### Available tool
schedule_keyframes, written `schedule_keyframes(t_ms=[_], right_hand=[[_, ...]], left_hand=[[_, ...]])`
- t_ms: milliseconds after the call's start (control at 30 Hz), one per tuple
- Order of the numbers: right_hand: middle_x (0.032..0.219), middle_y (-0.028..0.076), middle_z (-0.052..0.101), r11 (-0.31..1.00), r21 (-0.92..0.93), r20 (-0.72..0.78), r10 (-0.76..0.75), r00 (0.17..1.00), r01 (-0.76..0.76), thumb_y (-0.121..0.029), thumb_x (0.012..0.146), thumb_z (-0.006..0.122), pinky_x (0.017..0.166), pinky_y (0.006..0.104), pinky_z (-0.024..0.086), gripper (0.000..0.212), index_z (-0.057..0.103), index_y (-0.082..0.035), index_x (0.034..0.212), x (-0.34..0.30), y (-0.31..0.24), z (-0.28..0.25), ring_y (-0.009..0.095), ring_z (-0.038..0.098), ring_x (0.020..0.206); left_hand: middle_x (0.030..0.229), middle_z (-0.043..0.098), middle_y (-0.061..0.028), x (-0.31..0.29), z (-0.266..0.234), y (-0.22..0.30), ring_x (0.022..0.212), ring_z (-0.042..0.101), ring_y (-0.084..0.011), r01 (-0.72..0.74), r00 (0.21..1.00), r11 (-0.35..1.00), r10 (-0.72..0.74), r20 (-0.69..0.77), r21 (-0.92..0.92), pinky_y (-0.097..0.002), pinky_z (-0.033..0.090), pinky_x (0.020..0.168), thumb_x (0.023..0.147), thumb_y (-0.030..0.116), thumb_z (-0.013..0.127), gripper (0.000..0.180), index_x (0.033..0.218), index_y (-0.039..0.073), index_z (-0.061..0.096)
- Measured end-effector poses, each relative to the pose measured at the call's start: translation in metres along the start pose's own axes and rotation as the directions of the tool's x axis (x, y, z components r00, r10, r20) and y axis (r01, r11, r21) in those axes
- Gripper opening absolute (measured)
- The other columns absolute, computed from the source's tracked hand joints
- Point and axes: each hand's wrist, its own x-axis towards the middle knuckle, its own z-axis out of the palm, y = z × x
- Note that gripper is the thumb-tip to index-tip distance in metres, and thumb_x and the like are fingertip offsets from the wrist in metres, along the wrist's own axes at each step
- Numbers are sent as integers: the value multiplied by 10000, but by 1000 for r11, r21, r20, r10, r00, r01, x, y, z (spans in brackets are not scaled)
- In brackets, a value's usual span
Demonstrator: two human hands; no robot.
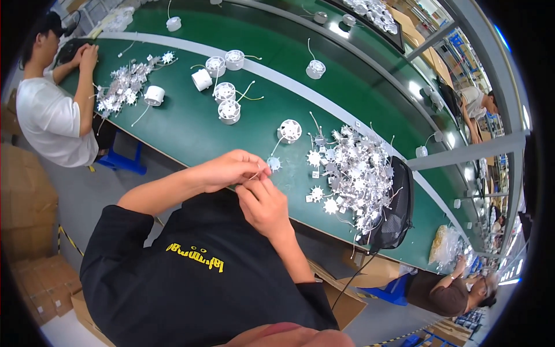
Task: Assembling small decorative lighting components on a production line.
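Observation:
My left hand (231,170) and my right hand (264,203) meet at the table's near edge, fingertips pinched together around a thin white wire (258,169). Most of the wire is hidden by the fingers. Just beyond the fingertips lies a small star-shaped piece (274,164), pale and flat. Behind it stands a white round housing (289,131) with a spoked top, a white lead running from it down toward the star piece. To the right of my hands is a big heap of silvery star-shaped parts (355,173) with small connectors and wires.
A black mesh-covered device (396,208) with a cable stands right of the heap. Several white housings (225,91) are grouped farther left on the green table (173,124). One co-worker (58,110) sits at left by another heap; another person (448,292) is at lower right.

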Motion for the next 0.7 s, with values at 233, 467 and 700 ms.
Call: schedule_keyframes(t_ms=[233, 467, 700], right_hand=[[965, 69, 663, 999, 28, 5, 14, 1000, -14, -53, 818, 785, 658, 346, 532, 332, 684, -43, 1134, -8, 10, -5, 248, 615, 784], [1000, 122, 668, 64, 883, 222, 816, 533, -465, -320, 1011, 636, 696, 350, 568, 468, 556, 42, 1296, -14, 30, -28, 237, 655, 846], [1027, 162, 660, -279, 847, 516, 636, 573, -453, -388, 1026, 596, 715, 352, 591, 512, 549, 72, 1246, -39, 43, -36, 262, 684, 894]], left_hand=[[800, 567, 26, 23, -7, 3, 625, 523, -75, -43, 998, 996, 46, 41, -72, -294, 398, 533, 1033, 144, 571, 165, 994, 5, 653], [720, 513, 13, 30, 3, 3, 523, 507, -112, -609, 597, 78, 700, 391, 790, -255, 391, 470, 864, 123, 697, 167, 1012, 47, 710], [768, 561, 36, 38, 9, 4, 580, 568, -121, -520, 348, -436, 677, 648, 735, -242, 463, 491, 741, 177, 733, 398, 1129, 88, 748]])
